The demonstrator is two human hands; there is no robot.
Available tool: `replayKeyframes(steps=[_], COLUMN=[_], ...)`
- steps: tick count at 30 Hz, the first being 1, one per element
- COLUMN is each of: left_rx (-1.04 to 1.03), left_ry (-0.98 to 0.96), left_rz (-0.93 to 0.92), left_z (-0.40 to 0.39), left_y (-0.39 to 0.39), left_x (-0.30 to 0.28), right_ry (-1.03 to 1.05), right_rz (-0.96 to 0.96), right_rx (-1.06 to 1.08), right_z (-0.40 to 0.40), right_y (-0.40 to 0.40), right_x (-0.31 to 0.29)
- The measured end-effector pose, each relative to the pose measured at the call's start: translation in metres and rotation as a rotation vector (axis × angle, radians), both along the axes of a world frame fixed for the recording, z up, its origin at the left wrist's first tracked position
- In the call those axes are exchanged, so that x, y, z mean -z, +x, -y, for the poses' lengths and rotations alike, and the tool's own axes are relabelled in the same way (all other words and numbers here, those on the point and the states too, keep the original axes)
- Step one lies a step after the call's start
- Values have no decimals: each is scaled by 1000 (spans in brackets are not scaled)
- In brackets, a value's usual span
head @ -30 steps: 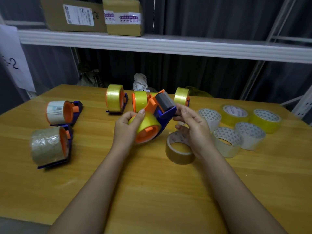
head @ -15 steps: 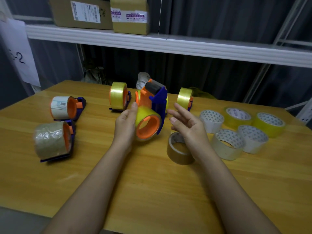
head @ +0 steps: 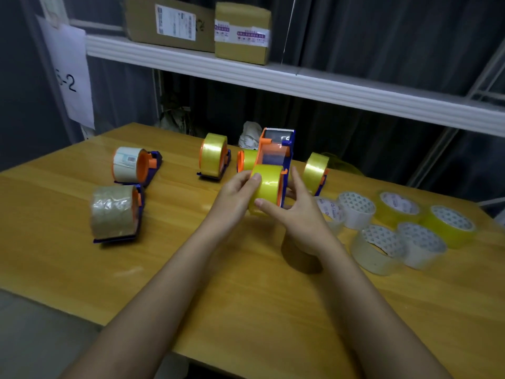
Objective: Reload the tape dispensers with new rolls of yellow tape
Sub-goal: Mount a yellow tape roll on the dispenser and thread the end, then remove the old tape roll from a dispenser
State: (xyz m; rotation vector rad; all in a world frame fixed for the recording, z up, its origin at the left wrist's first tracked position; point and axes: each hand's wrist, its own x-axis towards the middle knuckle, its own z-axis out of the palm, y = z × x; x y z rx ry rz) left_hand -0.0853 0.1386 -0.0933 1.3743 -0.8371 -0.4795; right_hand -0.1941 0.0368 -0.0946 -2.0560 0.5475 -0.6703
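Right now I am holding one tape dispenser [head: 276, 157] up just above the wooden table [head: 246, 310], its blue and orange frame pointing away from me and its yellow roll [head: 266, 187] facing me. My left hand [head: 235, 198] is gripping the roll from the left, thumb lying over the top of the tape. My right hand [head: 297, 214] is curling around the right side of the frame, with its thumb pressing against the lower front of the roll.

Behind the held dispenser, three more loaded with yellow tape are standing in a row: one to the left [head: 213, 157], one mostly hidden behind my hands [head: 247, 160], and one to the right [head: 315, 168]. Farther left, a dispenser with a white roll [head: 131, 165] is sitting near another with a brownish roll [head: 116, 212].

To my right, loose rolls are lying flat in a cluster: two yellow ones [head: 399, 207] [head: 451, 224] at the back, whitish and clear ones [head: 355, 209] [head: 377, 248] [head: 422, 243] nearer me. A further roll [head: 328, 212] is peeking out from behind my right hand.

Cardboard boxes [head: 196, 23] are sitting on the shelf [head: 328, 86] above.
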Motion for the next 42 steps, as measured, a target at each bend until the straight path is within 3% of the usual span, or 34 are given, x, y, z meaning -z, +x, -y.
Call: replayKeyframes(steps=[4,7,16,22,28,31,38,42], left_rx=[-162,-237,-107,-178,-302,-303,-214,-227], left_ry=[7,91,62,152,339,419,598,746], left_rz=[345,444,112,97,33,12,-8,160], left_z=[-22,-41,-86,-95,-70,-51,-6,8], left_y=[6,18,79,121,177,199,220,229], left_x=[-15,-24,-71,-104,-97,-88,-67,-52], right_ry=[172,261,516,396,222,128,122,118], right_rz=[105,112,221,145,175,144,114,128], right_rx=[-67,-104,-235,-261,-108,-59,-46,-48], right_z=[-8,-17,-62,-73,-41,-23,-1,5], right_y=[13,28,107,152,178,186,198,205], right_x=[-10,-12,-43,-61,-56,-53,-52,-51])
